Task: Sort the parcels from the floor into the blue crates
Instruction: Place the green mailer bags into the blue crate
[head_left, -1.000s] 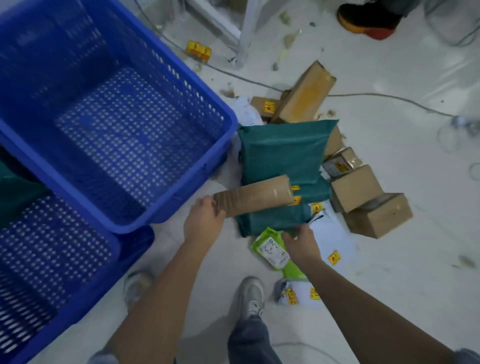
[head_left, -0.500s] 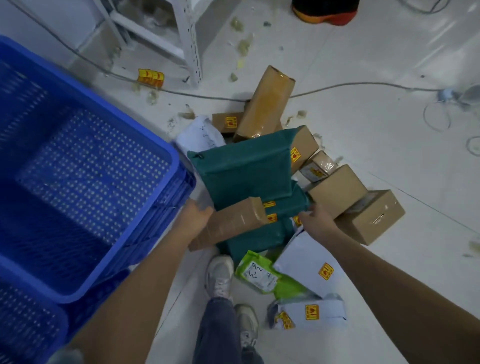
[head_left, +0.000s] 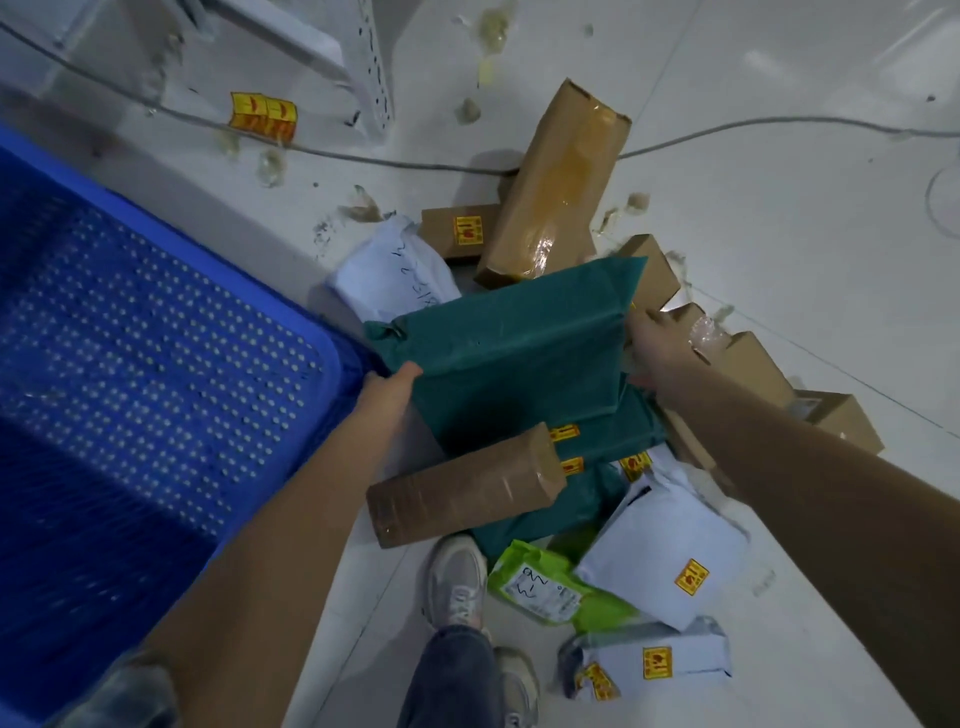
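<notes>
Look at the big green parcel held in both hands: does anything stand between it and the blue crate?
Nothing visible does. The green parcel has its left corner right by the blue crate rim, with nothing between them.

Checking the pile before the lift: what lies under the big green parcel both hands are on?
Under the big green parcel, more green bags with yellow stickers show, and a brown box leans across their front. Whatever lies beneath its middle is covered.
</notes>
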